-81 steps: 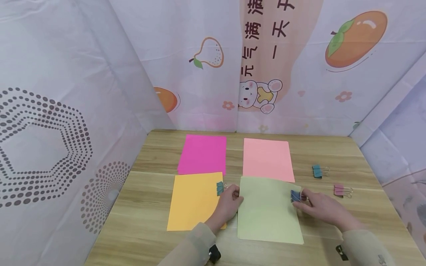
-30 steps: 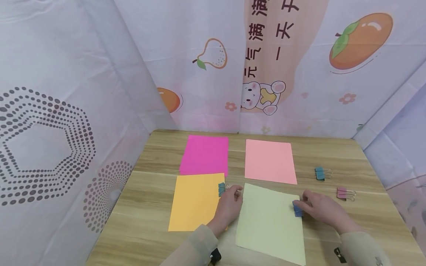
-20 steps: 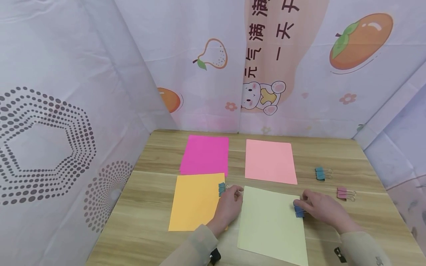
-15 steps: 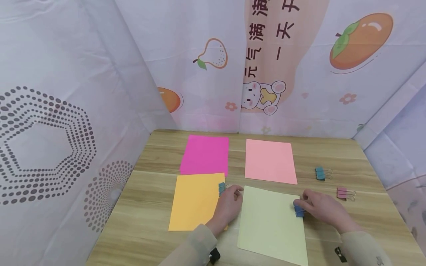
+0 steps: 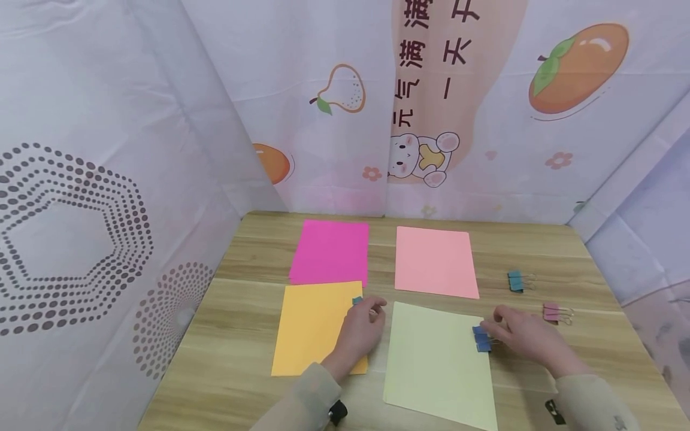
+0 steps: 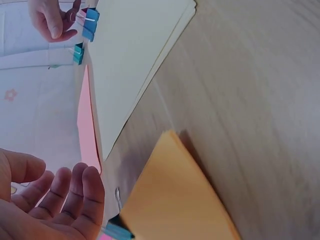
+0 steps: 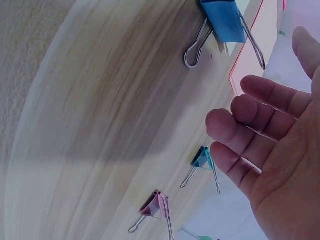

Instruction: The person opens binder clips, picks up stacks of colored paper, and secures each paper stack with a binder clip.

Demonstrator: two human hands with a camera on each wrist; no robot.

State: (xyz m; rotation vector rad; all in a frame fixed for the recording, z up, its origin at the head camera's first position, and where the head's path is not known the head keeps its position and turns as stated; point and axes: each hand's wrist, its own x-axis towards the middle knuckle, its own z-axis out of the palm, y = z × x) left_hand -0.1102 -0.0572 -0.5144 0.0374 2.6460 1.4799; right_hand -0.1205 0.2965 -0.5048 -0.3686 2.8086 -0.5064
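A pale green stack of paper (image 5: 439,365) lies slightly turned on the table, with a blue binder clip (image 5: 482,339) biting its right edge. Just right of that clip is my right hand (image 5: 530,336); in the right wrist view its loosely bent fingers (image 7: 250,135) hold nothing and stand apart from the clip's wire handles. My left hand (image 5: 357,329) hovers over the right edge of the orange paper stack (image 5: 312,329), fingers relaxed and holding nothing. It partly hides the teal binder clip (image 6: 119,229) on the orange stack.
Behind lie a magenta paper stack (image 5: 331,251) and a pink paper stack (image 5: 435,261). Loose on the right are a teal binder clip (image 5: 516,281) and a pink binder clip (image 5: 552,312). A patterned curtain (image 5: 302,149) borders the table's back.
The green stack with its blue clip has shifted toward the table's front and turned slightly. My right hand has let go of the clip; my left hand has drawn back left from the stack.
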